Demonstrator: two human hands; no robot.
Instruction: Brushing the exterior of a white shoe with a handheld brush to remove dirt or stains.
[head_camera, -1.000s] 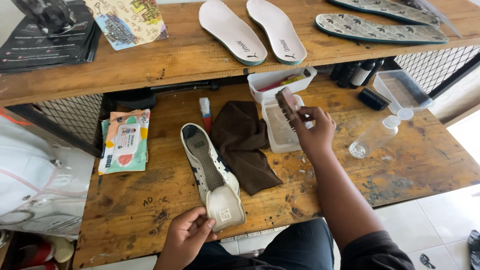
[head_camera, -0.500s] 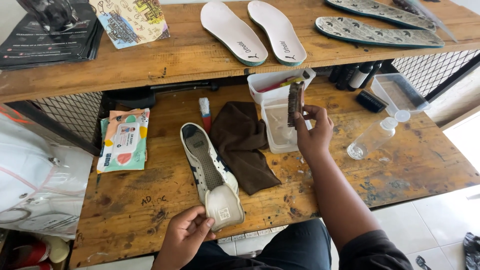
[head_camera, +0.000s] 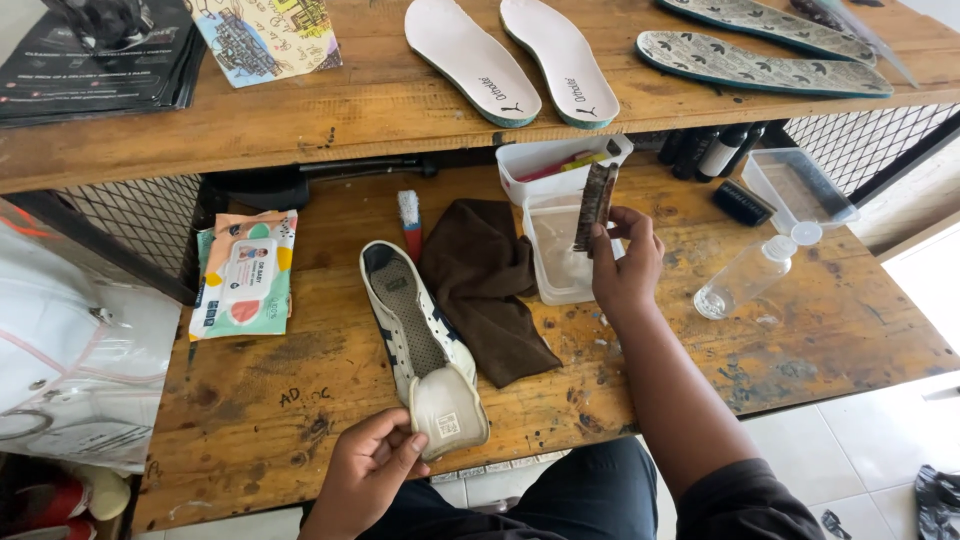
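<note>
A white shoe with dark blue stripes lies on the wooden workbench, its opening facing up. My left hand grips its tongue at the near end. My right hand holds a wooden bristle brush upright, just above a clear plastic tub. A brown cloth lies between the shoe and the tub.
A wet-wipe pack lies at left, a small red-handled brush behind the shoe. A clear bottle lies on its side at right, with another tub and dark bottles. Insoles rest on the upper shelf.
My right hand has turned the brush from tilted over the tub to standing on end. My left hand stays on the shoe's tongue.
</note>
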